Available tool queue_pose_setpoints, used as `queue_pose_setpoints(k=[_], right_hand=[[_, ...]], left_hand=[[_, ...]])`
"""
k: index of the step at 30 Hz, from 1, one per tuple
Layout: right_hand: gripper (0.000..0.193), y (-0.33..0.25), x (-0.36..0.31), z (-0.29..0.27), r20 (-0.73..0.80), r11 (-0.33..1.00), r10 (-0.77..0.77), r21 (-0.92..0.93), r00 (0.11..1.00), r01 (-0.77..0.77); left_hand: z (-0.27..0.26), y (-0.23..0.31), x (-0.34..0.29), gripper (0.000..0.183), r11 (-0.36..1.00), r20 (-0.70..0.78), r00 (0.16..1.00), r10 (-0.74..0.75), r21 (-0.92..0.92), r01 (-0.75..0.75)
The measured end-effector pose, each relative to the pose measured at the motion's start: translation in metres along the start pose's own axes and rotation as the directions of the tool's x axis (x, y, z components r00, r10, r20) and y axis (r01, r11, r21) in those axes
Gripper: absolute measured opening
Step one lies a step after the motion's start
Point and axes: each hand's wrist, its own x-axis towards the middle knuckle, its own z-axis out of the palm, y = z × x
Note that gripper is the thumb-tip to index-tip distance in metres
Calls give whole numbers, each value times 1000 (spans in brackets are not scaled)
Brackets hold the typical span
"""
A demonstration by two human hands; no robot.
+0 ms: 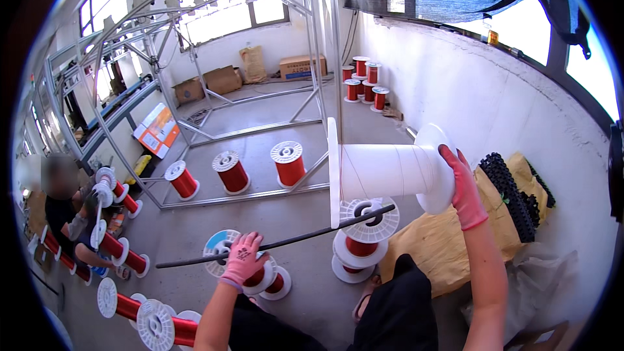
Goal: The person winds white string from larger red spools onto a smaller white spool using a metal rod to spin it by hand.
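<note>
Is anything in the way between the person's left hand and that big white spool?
Nothing visible but the black rod, which runs from the left hand toward the white spool and passes the lower edge of its left disc; whether they touch is unclear. The right hand holds the right disc.

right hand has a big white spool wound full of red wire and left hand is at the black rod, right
Not quite: in the head view, the white spool is nearly bare, its barrel showing, not wound full. The right hand does hold it, and the left hand is at the black rod.
</note>
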Motion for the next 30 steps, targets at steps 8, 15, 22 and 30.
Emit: queue_pose_setpoints(k=[8,15,22,30], right_hand=[[69,-19,-66,21,0,997,-70,-20,998,70],[76,29,-153,3,-115,966,-256,2,960,258],[84,43,-198,-41,-42,946,-323,-29,945,322],[67,15,-220,-42,-30,946,-300,-136,954,293]], left_hand=[[-61,113,24,62,-148,-30,996,-86,-988,-42],[-97,104,19,54,-273,-78,952,-295,-948,-162],[-151,112,3,51,-128,-16,958,-286,-990,-55],[-214,113,2,31,316,5,907,420,-938,-141]])
